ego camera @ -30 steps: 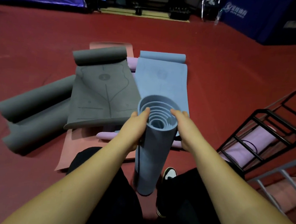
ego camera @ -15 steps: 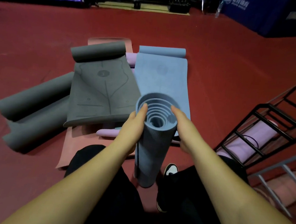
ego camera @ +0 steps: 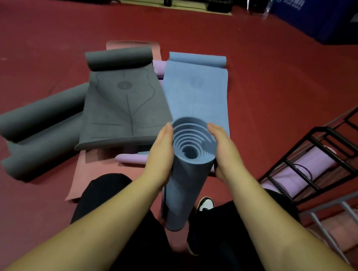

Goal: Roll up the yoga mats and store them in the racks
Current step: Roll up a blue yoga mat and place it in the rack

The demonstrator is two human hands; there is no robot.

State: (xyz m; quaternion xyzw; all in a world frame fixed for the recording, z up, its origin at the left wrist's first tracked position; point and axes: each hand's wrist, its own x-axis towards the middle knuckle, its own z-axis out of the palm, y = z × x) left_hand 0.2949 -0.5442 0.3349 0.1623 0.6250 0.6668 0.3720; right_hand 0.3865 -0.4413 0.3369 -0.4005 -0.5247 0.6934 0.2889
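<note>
Standing the rolled blue mat [ego camera: 182, 179] on end on the floor between the feet, left hand [ego camera: 160, 155] and right hand [ego camera: 222, 154] pressed flat against opposite sides of its top. Coils look loose: easing pressure likely lets it unwind before reaching the black rack [ego camera: 315, 161].

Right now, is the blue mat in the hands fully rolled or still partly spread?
Fully rolled. The blue mat stands on end, its spiral top end showing, held between the left hand and right hand.
</note>
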